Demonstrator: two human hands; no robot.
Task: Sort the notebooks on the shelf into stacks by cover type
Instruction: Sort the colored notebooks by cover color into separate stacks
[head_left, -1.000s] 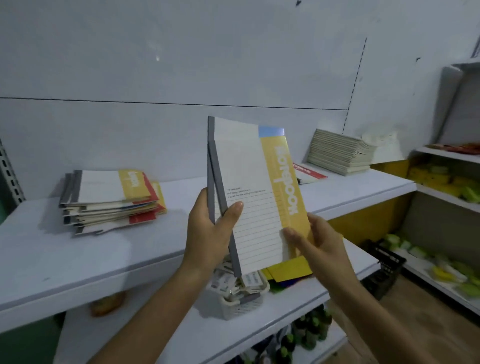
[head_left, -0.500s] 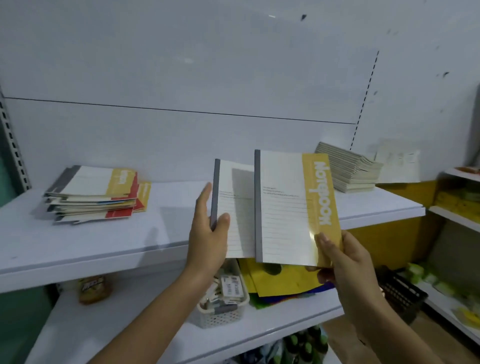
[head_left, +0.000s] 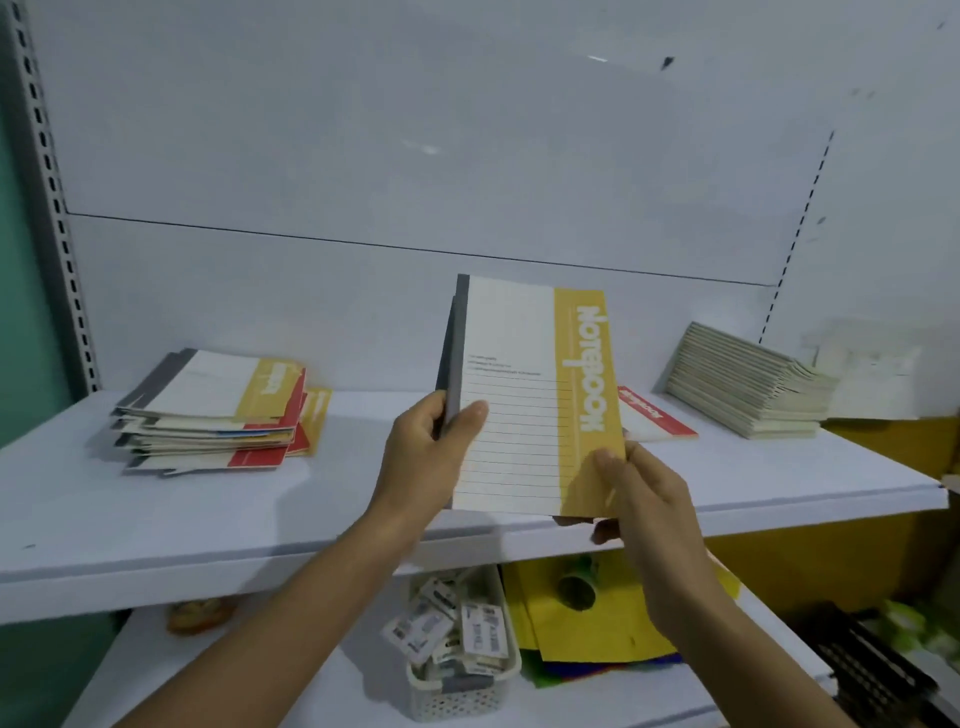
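I hold yellow-banded notebooks (head_left: 530, 395) upright above the white shelf (head_left: 363, 519), one in front and at least one more edge showing behind it. My left hand (head_left: 426, 457) grips their grey spines, thumb on the front cover. My right hand (head_left: 649, 499) pinches the lower right corner of the front notebook. A messy stack of mixed yellow and red notebooks (head_left: 213, 410) lies at the shelf's left. A red-banded notebook (head_left: 654, 415) lies flat behind the held ones. A neat stack of plain notebooks (head_left: 743, 389) sits at the right.
Below the shelf, a lower shelf carries a white basket of tags (head_left: 457, 654) and yellow paper sheets (head_left: 592, 613). A black crate (head_left: 872, 670) stands on the floor at the right. A slotted upright (head_left: 52, 197) runs up the left side.
The two notebooks, held apart side by side half a second ago, are now together in one bundle. My right hand moved left with its notebook onto the one in my left hand.
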